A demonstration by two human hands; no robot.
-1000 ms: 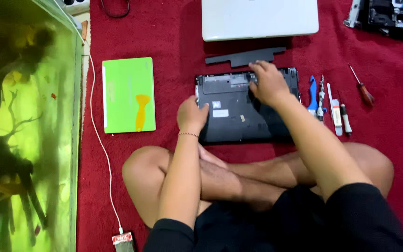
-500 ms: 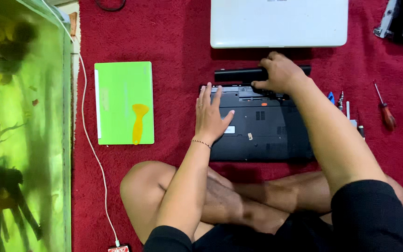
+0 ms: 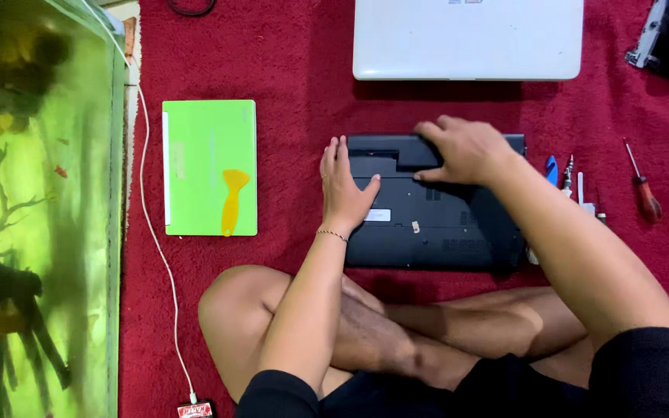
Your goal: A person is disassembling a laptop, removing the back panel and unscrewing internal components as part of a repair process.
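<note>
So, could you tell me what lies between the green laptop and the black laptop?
In the head view, only bare red carpet lies between the green laptop and the black laptop.

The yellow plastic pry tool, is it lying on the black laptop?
No, the yellow pry tool lies on the green laptop, apart from the black laptop under both hands.

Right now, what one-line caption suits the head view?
Both hands, left and right, press a black upturned laptop on red carpet.

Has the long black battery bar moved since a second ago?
Yes. The black battery bar, under the right hand, now sits against the black laptop base's far edge; earlier it lay apart, nearer the white laptop.
</note>
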